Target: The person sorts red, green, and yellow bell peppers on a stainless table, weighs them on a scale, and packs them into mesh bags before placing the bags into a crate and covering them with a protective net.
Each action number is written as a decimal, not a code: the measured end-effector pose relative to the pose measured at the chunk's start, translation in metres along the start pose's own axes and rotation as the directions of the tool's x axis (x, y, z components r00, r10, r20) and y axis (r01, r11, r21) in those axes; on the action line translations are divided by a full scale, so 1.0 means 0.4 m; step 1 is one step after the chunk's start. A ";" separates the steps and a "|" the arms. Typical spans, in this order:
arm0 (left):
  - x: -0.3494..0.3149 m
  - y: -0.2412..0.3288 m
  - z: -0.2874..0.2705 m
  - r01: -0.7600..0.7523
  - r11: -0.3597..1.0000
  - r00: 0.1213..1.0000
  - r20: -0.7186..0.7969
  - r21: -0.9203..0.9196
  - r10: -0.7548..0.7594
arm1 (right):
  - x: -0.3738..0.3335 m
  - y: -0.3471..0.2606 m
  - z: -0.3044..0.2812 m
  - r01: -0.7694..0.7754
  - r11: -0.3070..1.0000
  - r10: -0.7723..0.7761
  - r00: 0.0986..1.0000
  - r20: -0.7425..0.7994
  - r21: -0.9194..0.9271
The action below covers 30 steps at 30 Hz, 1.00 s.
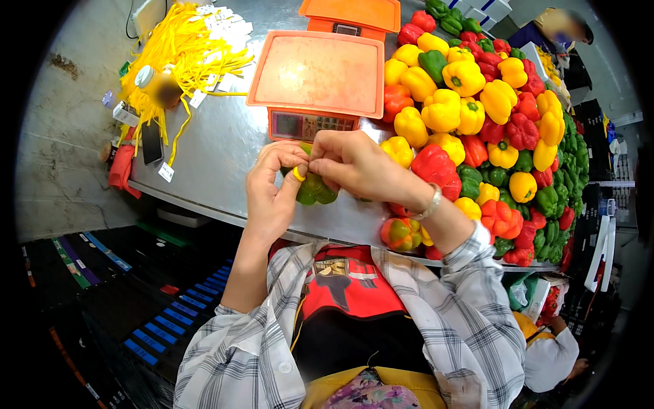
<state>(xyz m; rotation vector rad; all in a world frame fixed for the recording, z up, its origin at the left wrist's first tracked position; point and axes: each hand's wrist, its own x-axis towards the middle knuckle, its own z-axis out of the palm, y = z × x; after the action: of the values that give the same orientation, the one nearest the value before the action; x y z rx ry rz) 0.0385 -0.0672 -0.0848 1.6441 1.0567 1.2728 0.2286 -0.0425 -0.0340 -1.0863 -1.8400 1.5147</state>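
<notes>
Two hands at work: fingers of my left hand (268,198) and right hand (360,165) bend inward and meet; what lies between the fingertips is hidden, so I cannot tell what either grasps.
Green pepper: located directly beneath my fingertips (315,192), apart from the heap, near the orange scale (317,71).
Yellow loop: sits at my left thumb (298,174); worn or pinched, I cannot determine.
Progress: one pepper singled out, its handling judged unfinished; no completed count can be established.
Remaining: a large pepper heap (446,109) and a thick bundle of yellow strips (180,65), both judged ample.
Peppers: glossy, smooth-skinned, blocky and lobed; red, yellow, green.
Strips: flat, narrow, ribbon-like, tangled, with white tags (221,24).
Scale: shallow rectangular tray, rounded corners, scuffed surface.
Tabletop (204,184): grey, metallic, dully reflective.
</notes>
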 end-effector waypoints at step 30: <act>0.063 -0.033 0.094 -0.247 0.894 0.968 0.045 0.374 0.248 | -0.052 0.063 0.034 0.050 0.635 -0.497 0.790 -0.358 -0.771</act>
<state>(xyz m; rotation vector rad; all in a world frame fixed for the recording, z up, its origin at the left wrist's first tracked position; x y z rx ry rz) 0.0773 -0.0427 -0.0960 2.1258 1.1776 1.2888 0.2355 -0.0658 -0.0597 -1.2894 -2.0671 0.1481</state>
